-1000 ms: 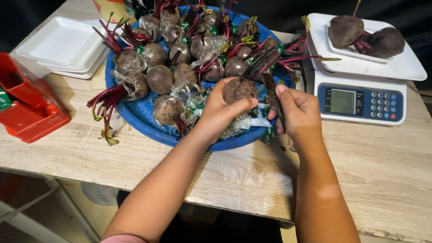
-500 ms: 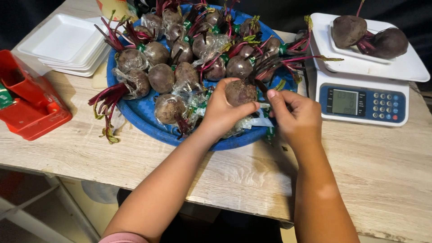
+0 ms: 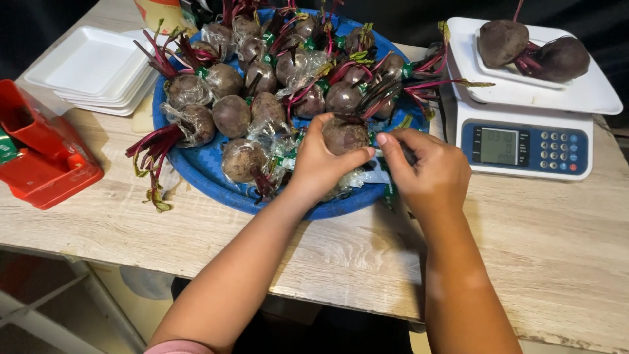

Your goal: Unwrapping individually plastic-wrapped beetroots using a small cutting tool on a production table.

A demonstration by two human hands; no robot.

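Observation:
My left hand (image 3: 322, 165) cups a round dark beetroot (image 3: 345, 133) at the near edge of a big blue tray (image 3: 196, 169). My right hand (image 3: 429, 169) is right beside it, fingers pinched on the clear plastic wrap (image 3: 367, 177) under the beetroot. The beetroot's red stalks (image 3: 373, 98) point away from me. Several more beetroots (image 3: 230, 115), most wrapped in clear plastic with green tape at the stalks, fill the tray.
A white and blue digital scale (image 3: 524, 141) stands at the right with two beetroots (image 3: 501, 40) on a white foam tray. Stacked white foam trays (image 3: 85, 69) lie at the far left. A red tape dispenser (image 3: 39, 154) sits on the wooden table (image 3: 557, 249).
My right hand has closed in from the beetroot's stalks to its near side and now pinches the plastic. My left hand keeps hold of the beetroot.

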